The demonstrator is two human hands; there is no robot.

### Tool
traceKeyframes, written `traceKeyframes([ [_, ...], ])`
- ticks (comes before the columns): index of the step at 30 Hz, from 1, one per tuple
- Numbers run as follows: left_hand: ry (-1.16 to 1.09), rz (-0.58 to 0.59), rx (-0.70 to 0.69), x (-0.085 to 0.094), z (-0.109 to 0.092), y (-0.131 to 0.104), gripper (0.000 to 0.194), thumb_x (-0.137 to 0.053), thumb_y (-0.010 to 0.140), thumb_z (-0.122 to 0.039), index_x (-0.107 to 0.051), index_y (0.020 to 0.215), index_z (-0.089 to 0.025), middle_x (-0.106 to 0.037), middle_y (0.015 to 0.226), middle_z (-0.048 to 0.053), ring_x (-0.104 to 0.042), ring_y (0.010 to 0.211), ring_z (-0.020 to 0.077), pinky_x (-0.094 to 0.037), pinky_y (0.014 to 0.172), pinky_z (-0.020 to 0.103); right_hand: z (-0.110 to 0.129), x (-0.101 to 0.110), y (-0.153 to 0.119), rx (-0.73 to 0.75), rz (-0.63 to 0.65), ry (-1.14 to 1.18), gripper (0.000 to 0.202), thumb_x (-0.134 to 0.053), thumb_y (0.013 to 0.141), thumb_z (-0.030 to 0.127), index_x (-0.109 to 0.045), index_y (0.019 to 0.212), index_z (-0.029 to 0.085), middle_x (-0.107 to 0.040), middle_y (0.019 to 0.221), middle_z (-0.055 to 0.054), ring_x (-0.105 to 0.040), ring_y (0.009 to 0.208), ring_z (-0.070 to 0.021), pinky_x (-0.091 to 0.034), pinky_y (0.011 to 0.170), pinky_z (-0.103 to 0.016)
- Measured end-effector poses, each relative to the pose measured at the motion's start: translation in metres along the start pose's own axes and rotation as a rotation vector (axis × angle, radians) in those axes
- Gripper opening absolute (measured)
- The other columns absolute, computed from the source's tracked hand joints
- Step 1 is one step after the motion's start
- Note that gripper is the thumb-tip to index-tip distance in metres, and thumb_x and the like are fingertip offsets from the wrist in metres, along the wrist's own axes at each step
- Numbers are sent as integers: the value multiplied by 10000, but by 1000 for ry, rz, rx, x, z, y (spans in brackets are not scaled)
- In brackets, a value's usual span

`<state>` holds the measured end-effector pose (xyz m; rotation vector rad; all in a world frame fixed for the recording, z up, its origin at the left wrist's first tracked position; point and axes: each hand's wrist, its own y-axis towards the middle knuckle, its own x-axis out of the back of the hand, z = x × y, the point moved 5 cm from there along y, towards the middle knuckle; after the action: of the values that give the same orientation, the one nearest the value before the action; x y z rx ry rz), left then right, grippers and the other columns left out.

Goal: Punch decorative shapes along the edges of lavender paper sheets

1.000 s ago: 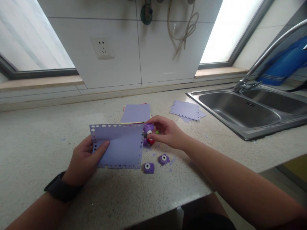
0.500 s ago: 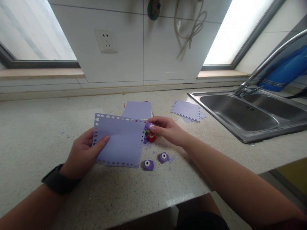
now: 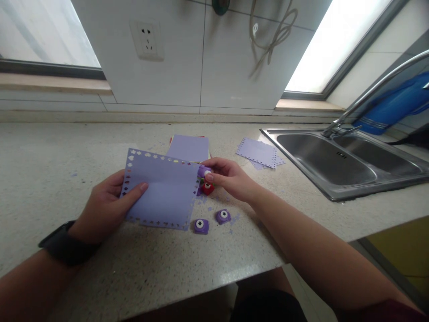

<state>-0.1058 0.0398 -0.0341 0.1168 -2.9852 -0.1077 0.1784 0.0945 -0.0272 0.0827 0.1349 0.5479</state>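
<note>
A purple sheet of paper (image 3: 164,190), with small shapes cut out along its edges, is gripped at its left side by my left hand (image 3: 112,201), thumb on top. My right hand (image 3: 231,179) pinches a purple craft punch (image 3: 203,171) with a white button at the sheet's upper right corner. Just below that punch a red punch (image 3: 208,188) lies on the counter, partly beside another purple one hidden by the paper. Nearer the front edge rest two more purple punches (image 3: 201,226) (image 3: 223,216), with paper bits around them.
Behind the held sheet is a stack of coloured paper (image 3: 189,147), purple on top. Punched purple sheets (image 3: 258,152) lie near the metal double sink (image 3: 330,192) at the right. A faucet (image 3: 365,96) rises behind it.
The camera view has shifted slightly. Both hands keep their holds on the paper and the purple punch, which stays at the sheet's upper right corner.
</note>
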Motion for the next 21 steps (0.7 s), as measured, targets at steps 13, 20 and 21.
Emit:
traceKeyframes([
  [13,73,10,-58,0,0,1,431,-849,834,-449,-747,1169,-198,-826,963,56,-751,756,175,-662,731,321,-3,-4,1,0,11,28,383,-906,798,406,-732,1074,206,-716,832,3,-663,709,-110,-577,617,-226],
  [20,111,9,-66,1,1,2,434,-840,838,-468,-749,1173,-207,-828,989,62,-762,789,189,-667,755,340,-3,-3,1,-33,1,79,392,-926,779,370,-726,1063,188,-742,852,-6,-690,721,-102,-582,642,-208],
  [21,113,12,-66,1,1,2,434,-836,841,-470,-748,1176,-209,-830,1008,65,-762,790,188,-667,756,339,-4,-3,1,-40,0,88,396,-927,779,366,-724,1068,186,-742,845,-5,-692,713,-103,-583,640,-209],
])
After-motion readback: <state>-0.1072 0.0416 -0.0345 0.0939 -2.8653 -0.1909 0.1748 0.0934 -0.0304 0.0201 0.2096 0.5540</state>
